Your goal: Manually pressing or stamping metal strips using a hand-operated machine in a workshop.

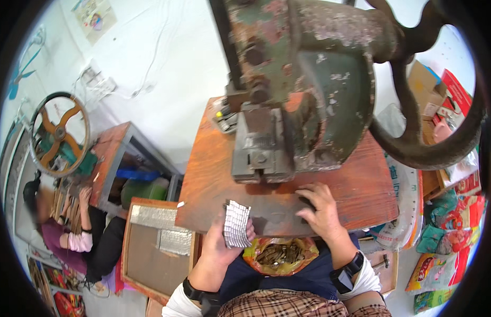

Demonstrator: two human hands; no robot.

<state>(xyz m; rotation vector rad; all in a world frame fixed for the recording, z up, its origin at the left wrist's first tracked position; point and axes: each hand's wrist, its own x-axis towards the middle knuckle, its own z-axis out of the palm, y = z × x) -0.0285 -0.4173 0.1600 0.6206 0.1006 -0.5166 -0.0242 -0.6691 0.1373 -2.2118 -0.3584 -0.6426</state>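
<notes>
Surface [356, 195]: worn, red-brown wood
12 o'clock: paint-chipped, green metal press [334, 100]
11 o'clock: small, translucent, boxy container [229, 128]

Green press [338, 79] cut off at top, left hand [216, 244] partly hidden behind silvery strips [237, 224]; co-worker's head [31, 194] blurred

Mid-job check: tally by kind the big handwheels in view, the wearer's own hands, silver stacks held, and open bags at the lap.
Handwheels: 2 (tan-spoked wheel, dark wheel)
Wearer's hands: 2 (left hand, right hand)
Silver stack, in the left hand: 1
Open bag at the lap: 1
Total: 6
</notes>
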